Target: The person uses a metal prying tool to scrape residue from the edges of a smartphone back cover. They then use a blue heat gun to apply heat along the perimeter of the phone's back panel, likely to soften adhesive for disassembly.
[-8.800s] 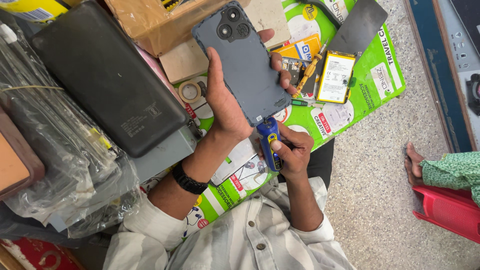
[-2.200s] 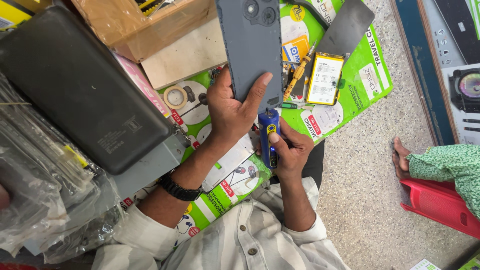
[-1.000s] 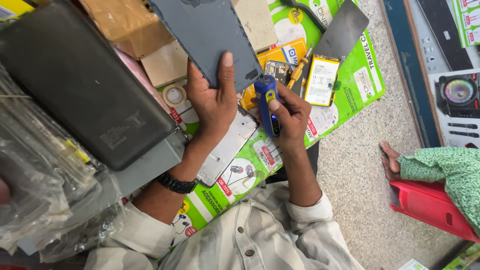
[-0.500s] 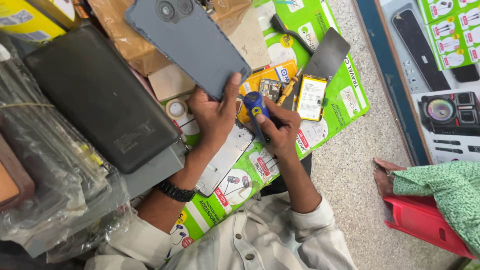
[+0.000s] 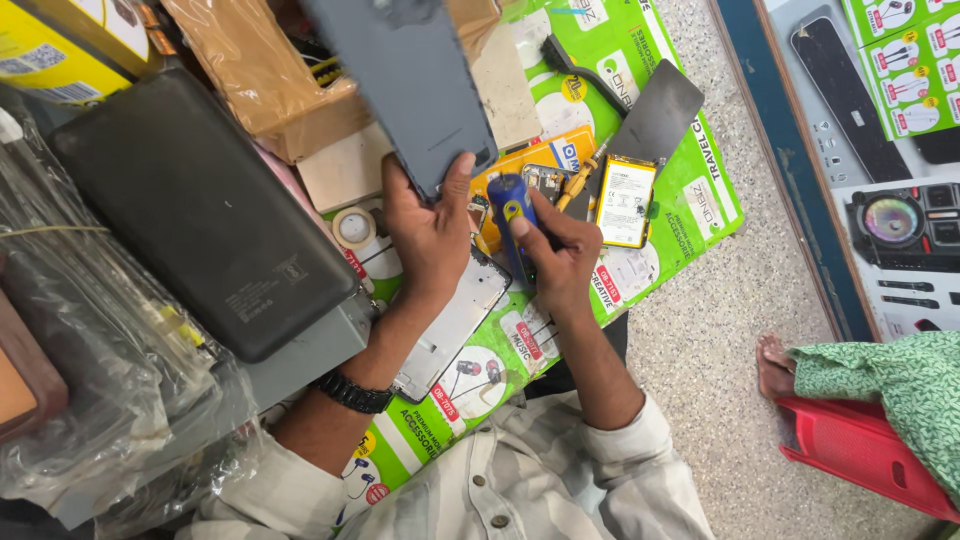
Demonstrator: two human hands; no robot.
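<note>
**fixit_fan:** Since half a second back the grey phone back cover (image 5: 405, 85) has swung up, so its top is now cut off by the frame edge, and the view tilted with it. Left hand (image 5: 428, 232) is pinching its lower edge, holding it up above the green printed mat (image 5: 690, 200).

**benchrat:** Yep, and the right hand (image 5: 560, 255) is wrapped around a blue screwdriver (image 5: 513, 225), tip down near the small parts. Looks like mid-teardown to me. The battery (image 5: 625, 200) lies loose just beside it. I'd guess the next move needs steady aim with the driver.
</note>
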